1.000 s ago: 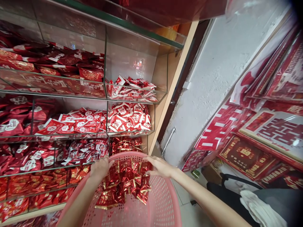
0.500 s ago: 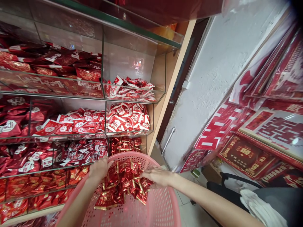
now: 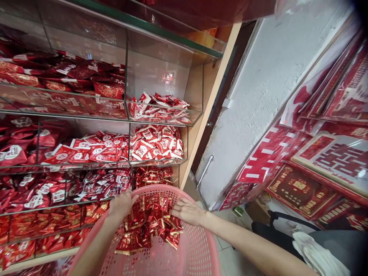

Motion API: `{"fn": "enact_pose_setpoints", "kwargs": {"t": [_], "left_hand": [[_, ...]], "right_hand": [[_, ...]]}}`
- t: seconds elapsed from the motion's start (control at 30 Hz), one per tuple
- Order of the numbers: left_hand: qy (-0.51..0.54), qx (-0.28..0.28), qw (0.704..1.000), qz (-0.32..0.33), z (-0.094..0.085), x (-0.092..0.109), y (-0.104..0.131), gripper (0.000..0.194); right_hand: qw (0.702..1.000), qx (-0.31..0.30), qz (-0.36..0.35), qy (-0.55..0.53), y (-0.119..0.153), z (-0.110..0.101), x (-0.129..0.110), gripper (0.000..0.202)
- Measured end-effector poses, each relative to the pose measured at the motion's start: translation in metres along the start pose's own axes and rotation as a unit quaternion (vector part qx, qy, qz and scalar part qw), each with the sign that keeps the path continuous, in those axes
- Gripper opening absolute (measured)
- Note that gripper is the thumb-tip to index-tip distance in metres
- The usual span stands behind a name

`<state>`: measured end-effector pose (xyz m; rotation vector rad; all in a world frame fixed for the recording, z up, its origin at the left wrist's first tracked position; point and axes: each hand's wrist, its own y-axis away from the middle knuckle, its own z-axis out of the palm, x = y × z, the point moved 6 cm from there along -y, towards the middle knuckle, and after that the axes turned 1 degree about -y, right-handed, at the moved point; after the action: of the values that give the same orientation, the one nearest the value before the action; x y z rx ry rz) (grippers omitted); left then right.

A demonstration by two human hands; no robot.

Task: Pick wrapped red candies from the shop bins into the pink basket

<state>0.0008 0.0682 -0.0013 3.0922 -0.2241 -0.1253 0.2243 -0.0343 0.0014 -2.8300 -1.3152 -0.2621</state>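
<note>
Glossy packets crowd a tall wooden-sided shelf unit with clear glass panels [image 3: 195,84], which spreads from eight to twelve o'clock. Dark red flat packets [image 3: 77,71] are heaped in a bay at ten o'clock; red bags with white labels [image 3: 13,153] fill one at nine. Small red-and-white square packets [image 3: 156,142] sit nearer the centre, and orange-red foil packets [image 3: 43,224] lie at eight. Toward six-thirty, a round pink perforated plastic basket [image 3: 199,245] carries small red foil packets edged in gold [image 3: 153,224], piled toward its twelve o'clock side. Pale floor tiles [image 3: 228,257] show at five, a small green packet [image 3: 237,211] lying at four-thirty.
</note>
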Motion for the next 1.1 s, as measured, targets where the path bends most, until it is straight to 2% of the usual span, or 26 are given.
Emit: {"fn": "enact_pose_setpoints", "kwargs": {"t": [0.17, 0.43, 0.53, 0.63, 0.7, 0.77, 0.83, 0.93, 1.1], "left_hand": [[0.004, 0.020, 1.000, -0.003, -0.001, 0.000, 0.001, 0.052], [0.011, -0.008, 1.000, -0.006, 0.000, 0.001, 0.000, 0.052], [0.006, 0.000, 1.000, -0.002, -0.001, 0.001, 0.001, 0.051], [0.001, 0.010, 1.000, 0.000, -0.002, 0.002, 0.002, 0.050], [0.005, 0.008, 1.000, -0.003, -0.002, 0.001, 0.002, 0.049], [0.009, 0.006, 1.000, -0.004, -0.002, 0.001, 0.002, 0.048], [0.009, 0.011, 1.000, -0.004, -0.002, 0.001, 0.003, 0.048], [0.010, 0.021, 1.000, -0.007, -0.002, 0.001, 0.004, 0.050], [0.027, 0.035, 0.999, -0.015, -0.003, 0.001, 0.006, 0.047]], "right_hand": [[1.000, -0.007, 0.003, 0.025, -0.002, -0.002, -0.003, 0.010], [0.998, 0.021, 0.015, 0.054, -0.007, -0.002, -0.005, 0.018], [0.999, 0.017, 0.024, 0.039, -0.008, -0.005, -0.004, 0.018], [0.999, -0.021, 0.045, -0.022, -0.011, -0.019, 0.003, 0.016], [0.995, -0.027, 0.070, -0.066, -0.017, -0.036, 0.014, 0.015], [0.990, 0.001, 0.107, -0.091, -0.028, -0.053, 0.032, 0.016], [0.982, 0.029, 0.153, -0.109, -0.044, -0.061, 0.053, 0.022], [0.969, 0.028, 0.210, -0.130, -0.074, -0.050, 0.083, 0.030], [0.959, 0.002, 0.265, -0.100, -0.117, -0.013, 0.117, 0.044]]}}
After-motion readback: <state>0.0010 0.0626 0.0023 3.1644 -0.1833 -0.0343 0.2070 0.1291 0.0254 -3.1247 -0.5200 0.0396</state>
